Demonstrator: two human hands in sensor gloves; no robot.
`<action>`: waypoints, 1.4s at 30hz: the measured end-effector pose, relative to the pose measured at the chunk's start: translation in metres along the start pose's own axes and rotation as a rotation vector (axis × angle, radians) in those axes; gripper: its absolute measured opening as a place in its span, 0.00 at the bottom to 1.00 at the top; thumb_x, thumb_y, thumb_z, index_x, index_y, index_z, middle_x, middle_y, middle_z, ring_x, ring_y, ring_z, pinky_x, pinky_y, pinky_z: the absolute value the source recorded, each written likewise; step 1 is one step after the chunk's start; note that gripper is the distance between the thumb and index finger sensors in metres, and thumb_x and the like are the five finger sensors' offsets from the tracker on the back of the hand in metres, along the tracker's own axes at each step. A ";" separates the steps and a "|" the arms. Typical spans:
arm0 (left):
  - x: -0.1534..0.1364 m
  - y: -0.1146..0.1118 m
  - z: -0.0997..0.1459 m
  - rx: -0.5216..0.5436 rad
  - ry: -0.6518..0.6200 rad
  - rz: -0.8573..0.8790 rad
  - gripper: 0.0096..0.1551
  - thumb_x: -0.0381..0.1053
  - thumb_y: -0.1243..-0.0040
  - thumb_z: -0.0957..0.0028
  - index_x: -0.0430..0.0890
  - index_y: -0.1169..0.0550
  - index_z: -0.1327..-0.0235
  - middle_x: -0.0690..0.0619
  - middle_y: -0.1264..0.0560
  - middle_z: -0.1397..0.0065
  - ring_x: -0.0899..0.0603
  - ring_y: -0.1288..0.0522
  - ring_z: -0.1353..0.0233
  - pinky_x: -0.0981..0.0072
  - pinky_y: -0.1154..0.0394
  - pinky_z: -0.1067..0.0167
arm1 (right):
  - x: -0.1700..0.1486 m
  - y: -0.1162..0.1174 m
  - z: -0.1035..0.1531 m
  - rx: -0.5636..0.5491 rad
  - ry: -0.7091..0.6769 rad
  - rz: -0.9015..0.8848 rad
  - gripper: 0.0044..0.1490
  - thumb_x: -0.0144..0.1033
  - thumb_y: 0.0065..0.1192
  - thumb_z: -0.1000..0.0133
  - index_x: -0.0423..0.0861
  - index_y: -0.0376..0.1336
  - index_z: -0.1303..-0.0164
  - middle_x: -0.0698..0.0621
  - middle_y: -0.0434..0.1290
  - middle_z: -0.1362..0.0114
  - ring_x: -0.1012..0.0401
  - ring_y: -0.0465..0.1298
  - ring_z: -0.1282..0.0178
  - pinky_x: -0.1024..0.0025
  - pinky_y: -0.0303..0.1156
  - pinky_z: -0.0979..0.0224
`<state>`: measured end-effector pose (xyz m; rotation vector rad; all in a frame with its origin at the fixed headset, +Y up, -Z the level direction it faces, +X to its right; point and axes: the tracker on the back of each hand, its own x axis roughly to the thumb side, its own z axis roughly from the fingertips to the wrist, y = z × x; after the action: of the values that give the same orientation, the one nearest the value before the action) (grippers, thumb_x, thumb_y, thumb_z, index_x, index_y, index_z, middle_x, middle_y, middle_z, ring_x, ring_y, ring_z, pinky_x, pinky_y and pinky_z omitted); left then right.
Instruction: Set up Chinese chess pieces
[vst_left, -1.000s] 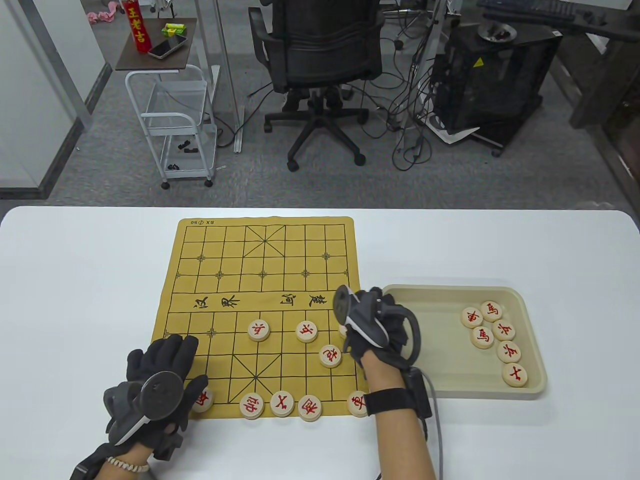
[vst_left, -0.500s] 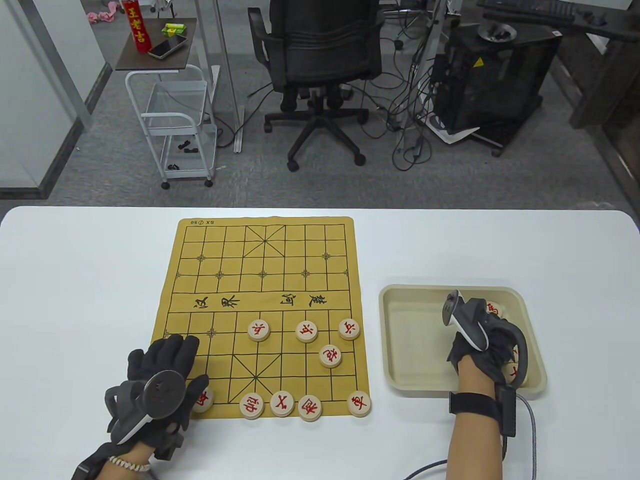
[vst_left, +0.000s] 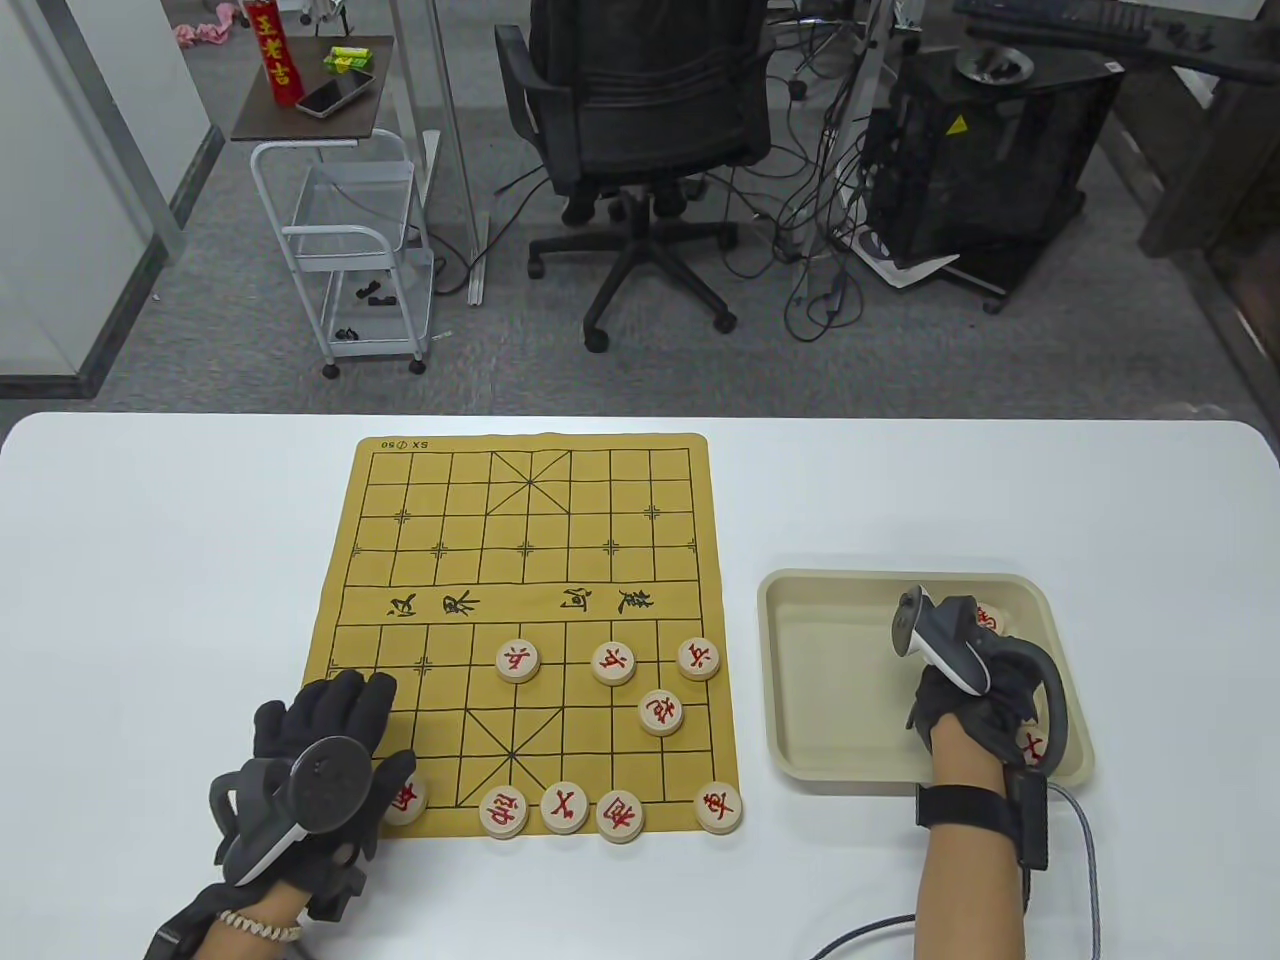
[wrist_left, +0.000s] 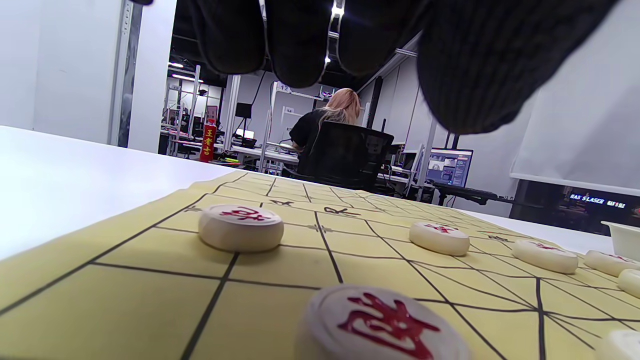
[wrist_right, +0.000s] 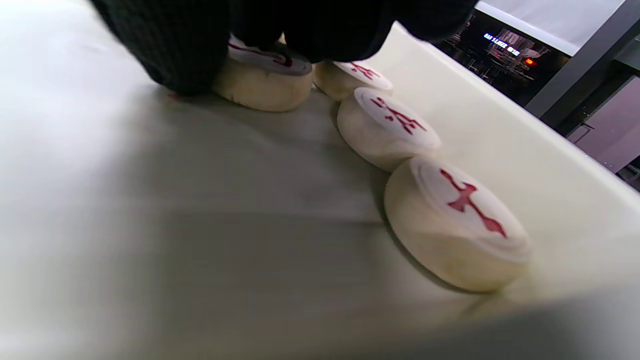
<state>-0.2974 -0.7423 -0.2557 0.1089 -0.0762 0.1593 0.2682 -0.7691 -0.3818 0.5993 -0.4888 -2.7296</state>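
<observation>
A: Judging by looks, how will a piece (wrist_right: 262, 82) handle?
B: Light, stiff, smooth; best pinched at its rim. It lies in the tray (vst_left: 830, 700), under the right hand (vst_left: 975, 690), fingers touching it; a firm grip cannot be told.
A: The left hand (vst_left: 320, 760)?
B: Laid flat beside the tray's board (vst_left: 520, 560), holding nothing. "SX" is printed there.

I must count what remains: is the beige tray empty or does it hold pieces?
Not empty: the tray holds chess pieces beside the right hand.

My right hand (vst_left: 975, 690) covering most pieces in the tray (vst_left: 830, 680), my grip there unclear, right wrist view blurred, corner piece (vst_left: 405, 798) half-hidden beneath my left hand (vst_left: 320, 760).
</observation>
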 end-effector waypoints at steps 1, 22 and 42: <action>0.000 0.000 0.000 -0.002 0.000 -0.001 0.48 0.64 0.33 0.58 0.55 0.38 0.23 0.42 0.38 0.16 0.28 0.36 0.18 0.23 0.48 0.27 | -0.001 0.000 0.000 0.000 -0.004 -0.008 0.36 0.50 0.75 0.45 0.56 0.60 0.28 0.50 0.64 0.17 0.57 0.72 0.29 0.58 0.71 0.30; 0.001 -0.001 -0.001 0.002 -0.018 0.009 0.49 0.64 0.33 0.58 0.55 0.38 0.23 0.43 0.37 0.16 0.29 0.36 0.18 0.23 0.48 0.27 | 0.038 -0.041 0.089 -0.400 -0.344 -0.256 0.49 0.59 0.82 0.60 0.51 0.64 0.31 0.49 0.76 0.31 0.64 0.80 0.52 0.63 0.79 0.45; 0.000 -0.001 0.001 0.006 -0.038 0.025 0.49 0.64 0.33 0.58 0.55 0.38 0.23 0.43 0.37 0.16 0.28 0.36 0.18 0.23 0.48 0.27 | 0.178 -0.004 0.205 -0.323 -0.852 -0.002 0.49 0.58 0.83 0.60 0.52 0.64 0.31 0.50 0.76 0.30 0.64 0.80 0.51 0.62 0.78 0.44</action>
<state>-0.2974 -0.7437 -0.2547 0.1172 -0.1146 0.1826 0.0212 -0.7765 -0.2697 -0.6726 -0.1972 -2.8612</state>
